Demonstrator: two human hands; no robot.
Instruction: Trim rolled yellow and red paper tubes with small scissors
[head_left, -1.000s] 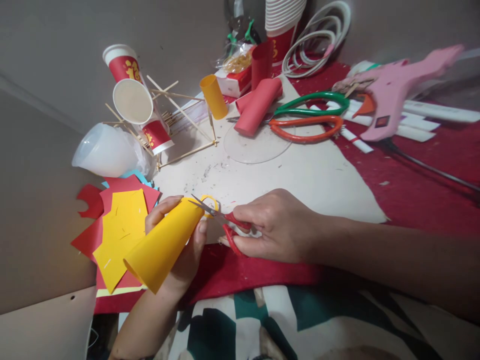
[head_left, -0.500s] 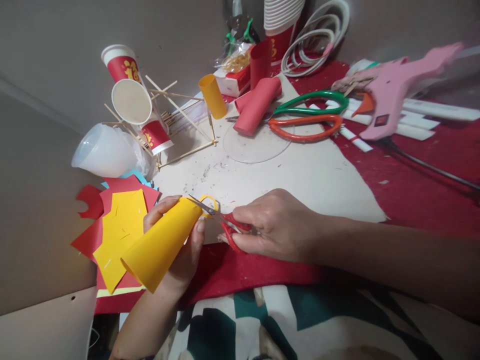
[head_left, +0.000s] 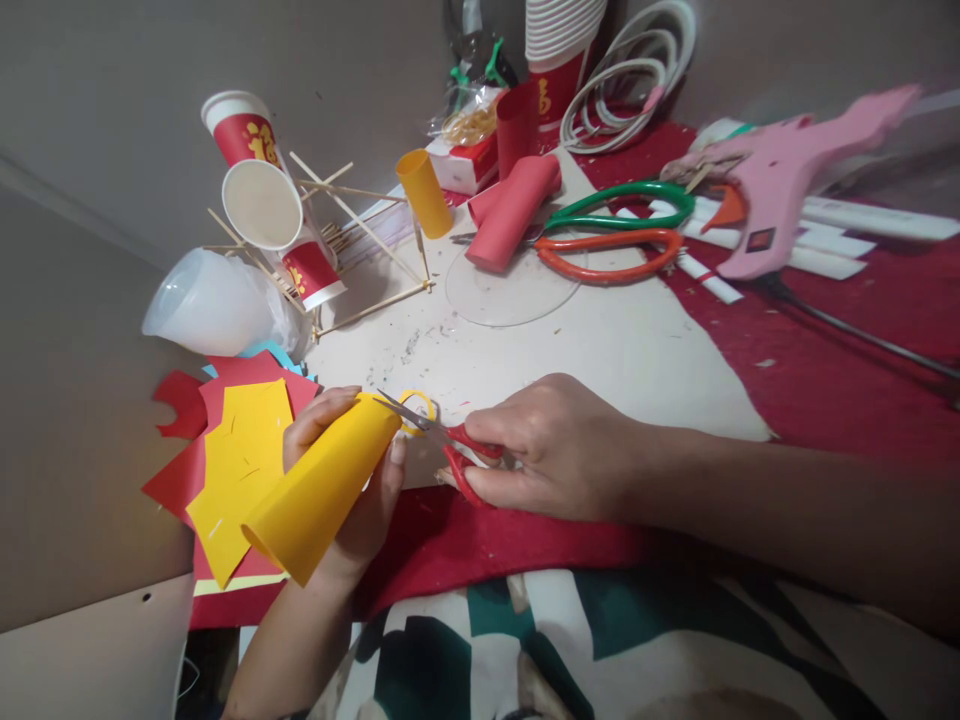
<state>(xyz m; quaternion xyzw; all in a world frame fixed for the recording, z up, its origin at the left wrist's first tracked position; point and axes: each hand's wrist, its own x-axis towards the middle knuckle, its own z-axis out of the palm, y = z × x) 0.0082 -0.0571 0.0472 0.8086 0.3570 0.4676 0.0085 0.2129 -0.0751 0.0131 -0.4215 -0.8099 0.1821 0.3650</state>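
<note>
A yellow paper cone (head_left: 322, 490) is held tilted in my left hand (head_left: 371, 510), its wide open end toward me and its narrow end pointing away. My right hand (head_left: 547, 450) grips small scissors (head_left: 465, 465) by their red handles. The blades are parted and lie at the cone's narrow end. A thin yellow paper loop (head_left: 420, 410) curls beside the blades at that end; whether it is still joined to the cone I cannot tell.
Cut paper sheets (head_left: 247, 440) lie left. Behind them are a white plastic jug (head_left: 225, 300), paper cups (head_left: 262, 205) and a stick frame (head_left: 375, 310). Farther back lie a red paper tube (head_left: 514, 215), large scissors (head_left: 607, 258), a pink glue gun (head_left: 787, 180) and a coiled cable (head_left: 630, 80).
Almost nothing differs. The cone and my left hand have shifted very slightly left; the scissors stay at the narrow end with their blades parted.
</note>
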